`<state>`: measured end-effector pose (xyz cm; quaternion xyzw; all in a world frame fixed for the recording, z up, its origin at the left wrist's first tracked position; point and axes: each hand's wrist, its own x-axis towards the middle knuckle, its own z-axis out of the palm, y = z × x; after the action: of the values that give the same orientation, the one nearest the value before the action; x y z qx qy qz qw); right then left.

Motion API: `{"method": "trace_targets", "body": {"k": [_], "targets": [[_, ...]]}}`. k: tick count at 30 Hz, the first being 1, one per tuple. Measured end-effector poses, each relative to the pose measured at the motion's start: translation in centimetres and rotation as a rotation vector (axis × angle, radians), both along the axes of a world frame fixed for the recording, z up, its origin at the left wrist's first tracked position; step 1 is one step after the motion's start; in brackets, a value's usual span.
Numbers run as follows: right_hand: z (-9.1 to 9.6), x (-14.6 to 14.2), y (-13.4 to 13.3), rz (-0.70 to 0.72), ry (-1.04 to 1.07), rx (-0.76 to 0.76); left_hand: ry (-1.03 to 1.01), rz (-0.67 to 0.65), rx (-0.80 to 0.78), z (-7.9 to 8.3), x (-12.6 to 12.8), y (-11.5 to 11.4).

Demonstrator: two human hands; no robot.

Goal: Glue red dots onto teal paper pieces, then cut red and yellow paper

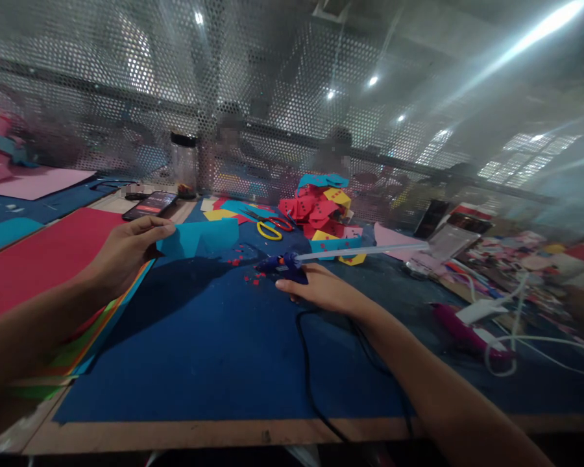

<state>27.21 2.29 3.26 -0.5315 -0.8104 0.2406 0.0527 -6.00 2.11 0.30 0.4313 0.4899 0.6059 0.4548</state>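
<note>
The right hand (321, 292) closes around the handle of a blue glue gun (279, 264) at the middle of the frame, its nozzle pointing left over small red scraps (253, 277) and a long clear glue stick (365, 251) jutting out to the right. Its black cord (307, 370) trails down across the dark blue mat (214, 350). Left of centre, the left hand (126, 253) pinches the edge of a light blue paper piece (204, 237), lifted above a stack of coloured sheets (102, 324). Behind the gun lie yellow-handled scissors (270, 229) and a pile of red, yellow and blue cutouts (321, 207). A phone (150, 204) and a jar (183, 165) stand at upper left, by a mesh screen (272, 97).
</note>
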Motion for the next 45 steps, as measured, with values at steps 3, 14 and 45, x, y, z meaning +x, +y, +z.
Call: {"method": "trace_targets", "body": {"k": [3,14,45], "targets": [[-0.11,-0.05,-0.01,-0.023,0.011,-0.006,-0.009,0.010,-0.001,0.09,0.09,-0.04],[-0.59,-0.13,0.14,-0.032,0.039,0.014,-0.009,0.019,-0.002,0.24,0.21,-0.15],[-0.95,-0.29,0.10,-0.063,0.018,0.054,-0.014,0.019,0.006,0.36,0.34,-0.17]]}}
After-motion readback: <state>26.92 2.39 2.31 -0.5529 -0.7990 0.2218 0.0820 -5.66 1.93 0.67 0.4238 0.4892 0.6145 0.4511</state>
